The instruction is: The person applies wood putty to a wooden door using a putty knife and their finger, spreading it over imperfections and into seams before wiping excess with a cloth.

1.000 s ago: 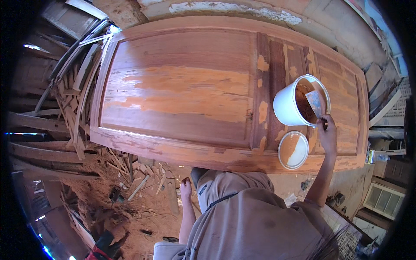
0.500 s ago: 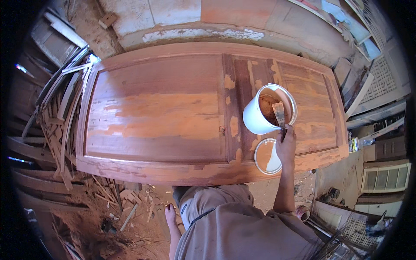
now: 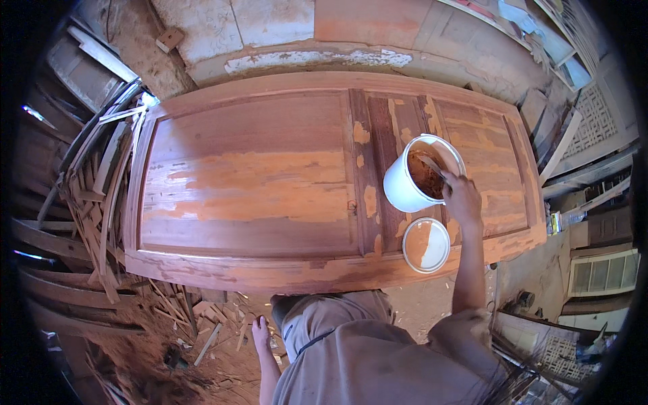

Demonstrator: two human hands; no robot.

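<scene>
My right hand (image 3: 463,200) is closed around a putty knife (image 3: 429,163). Its blade dips into the white bucket (image 3: 402,181), where reddish-brown filler paste (image 3: 425,179) lies. The bucket stands on a panelled wooden door (image 3: 250,236) lying flat in front of me. Just nearer than the bucket is its round lid (image 3: 436,247), partly smeared with orange filler. Dried-looking orange patches (image 3: 270,182) streak the door's panels and frame. My left hand (image 3: 260,332) hangs low beside my body, off the door, its fingers loosely apart with nothing visible in them.
Scrap wood and thin strips (image 3: 91,209) pile up at the door's left end. Wood chips and sawdust (image 3: 155,337) cover the floor at lower left. Lattice panels (image 3: 594,125) and boards lean on the right. Behind the door runs a stained wall (image 3: 378,23).
My right hand has moved slightly up and right, and the knife's blade has tilted leftward in the bucket's filler. The whole view has shifted a little.
</scene>
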